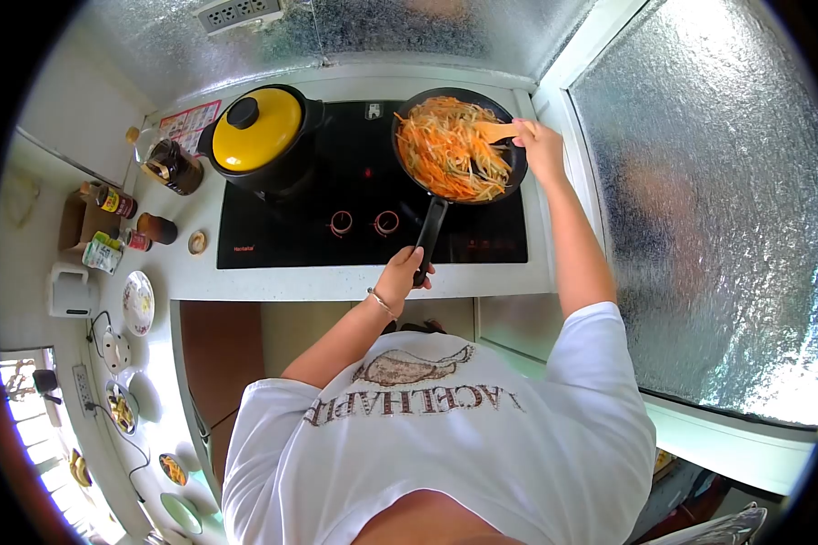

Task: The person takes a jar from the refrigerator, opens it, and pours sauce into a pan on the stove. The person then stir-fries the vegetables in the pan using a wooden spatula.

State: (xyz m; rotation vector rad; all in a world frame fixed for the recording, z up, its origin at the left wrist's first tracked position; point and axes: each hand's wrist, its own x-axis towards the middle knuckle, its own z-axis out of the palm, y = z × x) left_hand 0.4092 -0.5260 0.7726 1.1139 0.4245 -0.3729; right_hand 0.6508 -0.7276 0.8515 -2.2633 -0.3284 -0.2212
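Observation:
A black frying pan (435,218) stands on the right side of the cooktop, its handle pointing toward me. Shredded vegetables (450,150), orange and pale green, fill most of it. My left hand (404,275) is wrapped round the pan's handle. At the pan's right rim, my right hand (541,148) is closed on a wooden spatula (497,132). The spatula's blade rests against the vegetables, and its front edge is partly hidden among the shreds.
On the cooktop's left (273,236) stands a black pot with a yellow lid (259,129). An oil bottle (174,167), smaller jars (157,228) and a patterned plate (139,303) line the left counter. A textured glass panel (700,200) rises close to my right arm.

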